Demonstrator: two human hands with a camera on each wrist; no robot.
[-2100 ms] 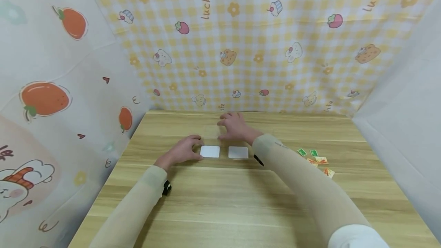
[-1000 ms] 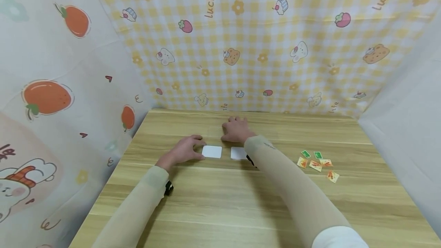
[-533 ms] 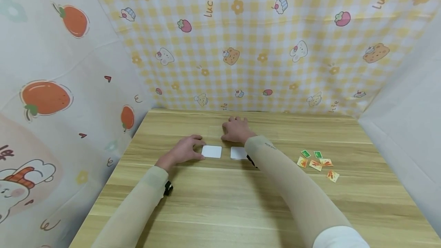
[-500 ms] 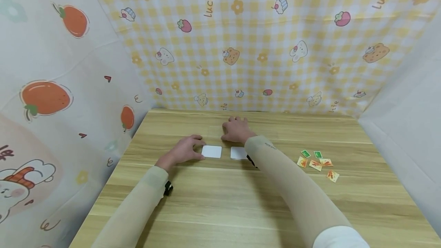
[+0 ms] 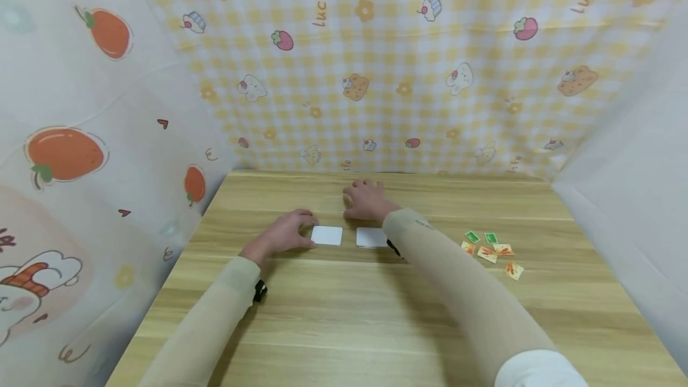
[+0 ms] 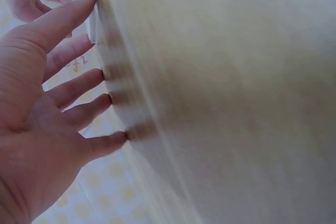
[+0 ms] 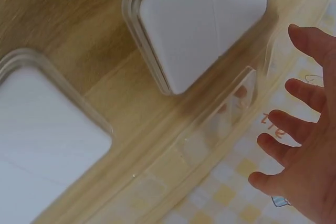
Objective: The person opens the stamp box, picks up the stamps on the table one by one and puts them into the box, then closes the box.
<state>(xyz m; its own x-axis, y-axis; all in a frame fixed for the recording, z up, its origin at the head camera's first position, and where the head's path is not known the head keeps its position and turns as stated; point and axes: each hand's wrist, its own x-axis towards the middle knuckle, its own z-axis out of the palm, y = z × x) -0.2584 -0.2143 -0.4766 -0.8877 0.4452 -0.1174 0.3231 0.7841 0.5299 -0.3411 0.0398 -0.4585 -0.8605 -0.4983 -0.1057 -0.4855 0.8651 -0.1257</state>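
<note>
My left hand [image 5: 290, 233] lies at the left end of a white-topped rectangular box [image 5: 326, 235], thumb and forefinger right at its two left corners. The left wrist view shows its other fingers straight and spread, tips down at the table. My right hand [image 5: 368, 200] is farther back, fingers spread and slightly bent, nothing visible in its palm. In the right wrist view, a low clear plastic piece [image 7: 247, 85] stands near its fingertips. A second white-topped box [image 7: 205, 19] and a third box [image 7: 42, 150] show clear rims; my right forearm hides the third in the head view.
Two small green pieces [image 5: 491, 237] and several small orange-and-yellow picture pieces [image 5: 487, 254] lie to the right on the wooden table [image 5: 333, 315]. A yellow checked cloth [image 5: 376, 88] hangs behind the table, with pale sheets on both sides.
Compared with two seconds ago, my right hand is slightly lower, and its forearm has swung left over the second box's edge. My left hand has kept its place; the head view has shifted slightly.
</note>
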